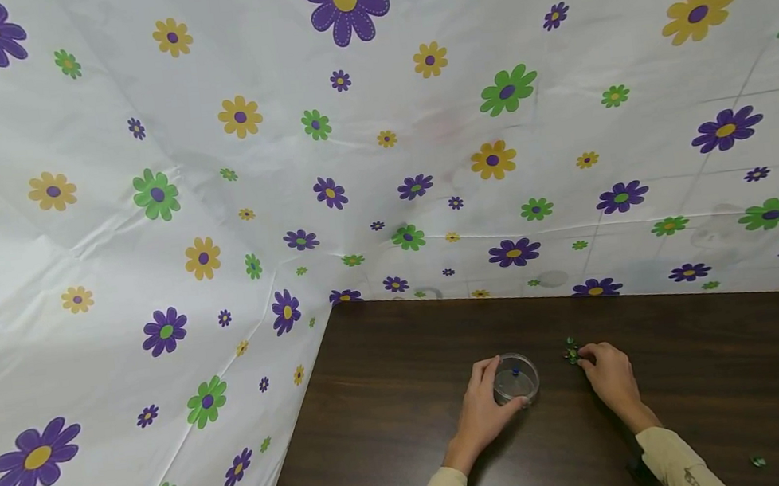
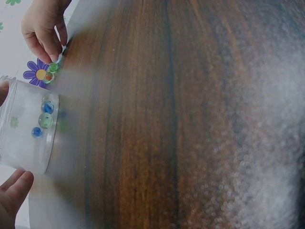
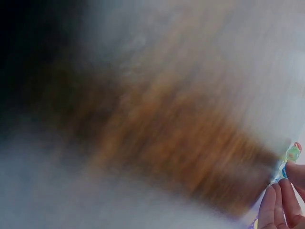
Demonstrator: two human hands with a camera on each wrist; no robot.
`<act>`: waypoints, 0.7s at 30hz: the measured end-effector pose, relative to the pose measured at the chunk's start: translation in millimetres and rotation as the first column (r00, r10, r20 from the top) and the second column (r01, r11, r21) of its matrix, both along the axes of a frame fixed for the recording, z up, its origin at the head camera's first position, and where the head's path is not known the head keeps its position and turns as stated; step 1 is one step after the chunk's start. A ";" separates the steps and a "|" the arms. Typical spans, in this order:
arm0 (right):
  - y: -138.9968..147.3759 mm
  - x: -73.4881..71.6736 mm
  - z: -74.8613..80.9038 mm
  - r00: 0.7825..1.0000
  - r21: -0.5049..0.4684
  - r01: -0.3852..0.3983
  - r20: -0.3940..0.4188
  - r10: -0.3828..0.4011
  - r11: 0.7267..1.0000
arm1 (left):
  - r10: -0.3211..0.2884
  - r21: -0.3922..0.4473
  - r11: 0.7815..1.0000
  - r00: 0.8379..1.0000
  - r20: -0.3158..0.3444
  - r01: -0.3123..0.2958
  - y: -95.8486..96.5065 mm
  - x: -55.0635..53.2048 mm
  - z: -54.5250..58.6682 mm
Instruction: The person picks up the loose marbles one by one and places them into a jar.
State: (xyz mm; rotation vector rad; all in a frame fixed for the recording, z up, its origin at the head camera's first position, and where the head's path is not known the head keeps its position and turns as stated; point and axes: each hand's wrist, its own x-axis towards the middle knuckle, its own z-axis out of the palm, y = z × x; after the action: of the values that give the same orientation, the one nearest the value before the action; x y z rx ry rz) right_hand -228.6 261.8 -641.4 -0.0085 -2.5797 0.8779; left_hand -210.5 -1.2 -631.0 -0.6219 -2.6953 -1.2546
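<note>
My left hand point(image 1: 484, 409) grips a round clear plastic container point(image 1: 537, 380) standing on the table, thumb on the near side and fingers on the far side. In the left wrist view, blue marbles point(image 2: 47, 107) and a clear green one point(image 2: 45, 120) lie at the bottom of the container. To the right of it, a small cluster of glass marbles point(image 1: 571, 350) lies on the table. My right hand point(image 1: 613, 382) is at this cluster; in the right wrist view its thumb and fingers pinch a bluish marble point(image 3: 284, 171), partly hidden, beside a green one point(image 3: 293, 153).
The dark wood-grain table point(image 1: 393, 403) meets a white flowered sheet point(image 1: 380, 156) hanging behind it and on the left. One small greenish marble-like piece point(image 1: 757, 462) lies near the table's front right. Much of the right wrist view is blurred.
</note>
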 end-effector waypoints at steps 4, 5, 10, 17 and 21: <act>0.3 0.2 -0.2 1.000 -0.006 -0.001 0.001 0.001 1.000 | 0.001 -0.001 1.000 1.000 -0.004 -0.001 0.3 -0.1 -0.3; 0.3 0.2 -0.4 1.000 -0.006 0.000 -0.001 0.000 1.000 | 0.001 -0.002 1.000 1.000 -0.004 -0.001 0.3 -0.1 -0.4; 0.9 -0.5 -0.9 1.000 0.005 -0.003 -0.023 0.003 1.000 | 0.002 -0.001 1.000 1.000 -0.004 -0.002 0.2 -0.6 -1.2; 1.2 -0.9 -0.4 0.999 0.008 -0.009 -0.031 0.010 1.000 | 0.001 0.002 1.000 1.000 -0.006 -0.001 0.1 -0.7 -0.6; 1.0 0.0 0.5 1.000 0.005 -0.009 -0.025 0.009 1.000 | 0.001 -0.001 1.000 1.000 -0.004 -0.001 0.6 -0.6 -0.4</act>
State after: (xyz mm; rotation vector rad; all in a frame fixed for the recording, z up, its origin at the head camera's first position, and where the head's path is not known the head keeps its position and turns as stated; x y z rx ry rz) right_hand -228.6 262.7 -640.9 0.0158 -2.5603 0.8702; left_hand -211.1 -0.6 -631.4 -0.6218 -2.6935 -1.2501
